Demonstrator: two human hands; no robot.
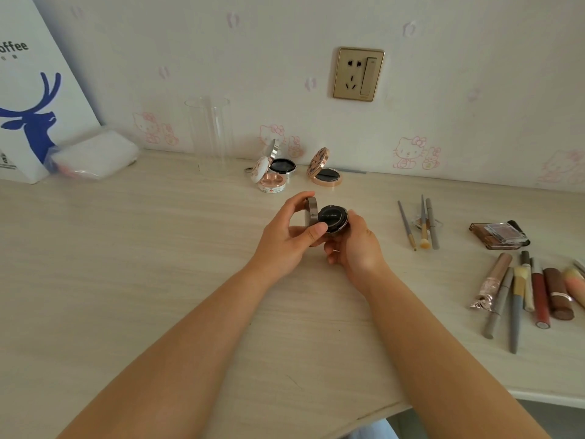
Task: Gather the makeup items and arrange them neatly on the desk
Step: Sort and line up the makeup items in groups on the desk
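Observation:
Above the middle of the pale wooden desk (158,280) I hold a round dark compact (332,218) with both hands. My left hand (289,236) grips its raised lid, thumb on the front edge. My right hand (357,248) cups the base from below. Three other compacts stand with lids up near the wall: a white floral one (269,179), a silver one (281,164) and a rose-gold one (326,172). To the right lie thin brushes (424,223), an eyeshadow palette (498,234) and a row of lip tubes, pencils and brushes (531,293).
A clear glass cylinder (210,134) stands at the back. A white bag with a blue deer (34,99) and a plastic-wrapped white pack (95,155) sit at the far left. A wall socket (357,74) is above. The desk's front edge (395,407) drops off at the lower right.

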